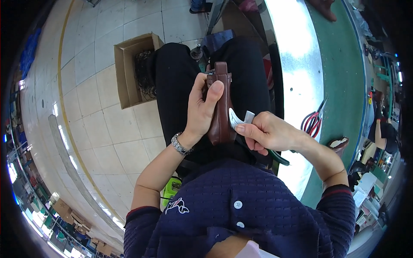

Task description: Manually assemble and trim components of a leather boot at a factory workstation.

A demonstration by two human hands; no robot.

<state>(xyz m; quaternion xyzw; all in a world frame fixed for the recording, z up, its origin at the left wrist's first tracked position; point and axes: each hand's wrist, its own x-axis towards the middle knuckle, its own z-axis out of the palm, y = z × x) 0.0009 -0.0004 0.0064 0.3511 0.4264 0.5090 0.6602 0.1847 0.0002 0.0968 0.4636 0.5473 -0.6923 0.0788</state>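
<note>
Over my lap my left hand (202, 103) grips a brown leather shoe or boot piece (222, 112), thumb laid on top and fingers curled round its left side. A narrow tab stands up at the piece's far end. In my closed right hand (269, 131) is a hand tool (278, 157) with a dark green handle and a pale curved tip, which lies against or close to the right side of the leather. A short light-grey part sticks up beside my thumb. My fingers hide the tool's middle, so its exact kind is unclear.
Left of my knees a cardboard box (124, 77) holds a black stringy tangle. To the right runs a metal-edged bench (301, 64) with a green top (340, 73). Red-handled scissors (314, 122) and brown footwear (339, 145) lie there. Another person (387, 133) is at far right.
</note>
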